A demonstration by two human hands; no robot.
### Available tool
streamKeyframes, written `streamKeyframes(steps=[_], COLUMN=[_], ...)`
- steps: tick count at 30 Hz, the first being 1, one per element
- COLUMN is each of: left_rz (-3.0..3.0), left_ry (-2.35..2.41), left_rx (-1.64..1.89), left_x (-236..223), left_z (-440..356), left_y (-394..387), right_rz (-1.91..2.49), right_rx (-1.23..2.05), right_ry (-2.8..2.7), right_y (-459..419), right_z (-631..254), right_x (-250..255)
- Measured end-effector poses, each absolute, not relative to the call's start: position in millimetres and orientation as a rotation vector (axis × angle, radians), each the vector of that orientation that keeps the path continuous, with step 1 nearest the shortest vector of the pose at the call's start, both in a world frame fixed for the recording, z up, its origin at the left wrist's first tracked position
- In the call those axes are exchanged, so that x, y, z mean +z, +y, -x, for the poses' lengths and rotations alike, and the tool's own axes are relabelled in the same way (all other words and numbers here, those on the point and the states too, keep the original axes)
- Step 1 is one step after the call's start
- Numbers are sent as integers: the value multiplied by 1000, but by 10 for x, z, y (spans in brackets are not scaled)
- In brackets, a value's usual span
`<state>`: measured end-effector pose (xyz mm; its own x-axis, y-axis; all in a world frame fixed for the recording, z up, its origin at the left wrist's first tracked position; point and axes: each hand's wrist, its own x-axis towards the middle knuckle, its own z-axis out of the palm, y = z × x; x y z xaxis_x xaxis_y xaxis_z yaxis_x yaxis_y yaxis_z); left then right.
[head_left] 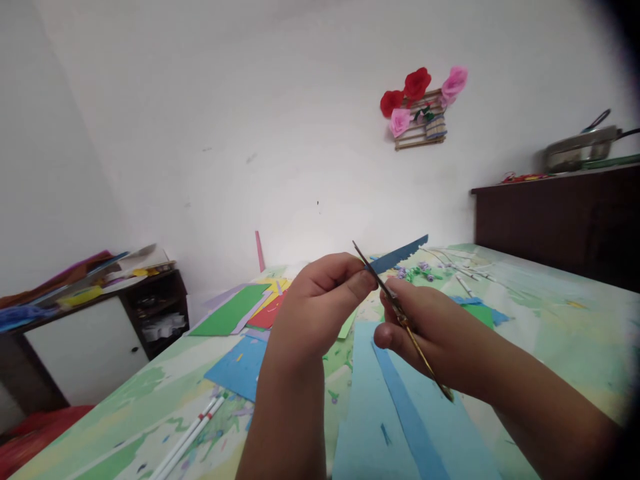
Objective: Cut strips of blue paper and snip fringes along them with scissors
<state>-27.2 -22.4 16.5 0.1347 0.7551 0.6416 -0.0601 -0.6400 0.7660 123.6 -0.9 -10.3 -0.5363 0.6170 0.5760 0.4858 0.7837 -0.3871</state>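
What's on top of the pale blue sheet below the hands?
On the pale blue sheet: a darker blue strip and a small blue scrap. The right hand and scissors cover its far right part; anything there is hidden.

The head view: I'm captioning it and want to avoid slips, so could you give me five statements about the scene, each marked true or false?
1. The left hand holds a blue strip. True.
2. The left hand also holds the scissors. False: the right hand holds the scissors.
3. Red and pink flowers hang on the wall. True.
4. Both long edges of the blue strip are smooth. False: its lower edge is jagged.
5. Two white sticks lie on the table. True.
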Motion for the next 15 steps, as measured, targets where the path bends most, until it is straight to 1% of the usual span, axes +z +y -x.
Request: streamKeyframes(steps=[9,15], left_rz=[-1746,-1682], left_ry=[711,893], left_rx=[1549,1654], left_x=[168,212], left_z=[289,226], left_y=[-238,-251], right_rz=[782,748], right_rx=[223,224], right_ry=[-2250,-2238], right_y=[27,43], right_z=[-1233,-1245], right_x=[-85,-83])
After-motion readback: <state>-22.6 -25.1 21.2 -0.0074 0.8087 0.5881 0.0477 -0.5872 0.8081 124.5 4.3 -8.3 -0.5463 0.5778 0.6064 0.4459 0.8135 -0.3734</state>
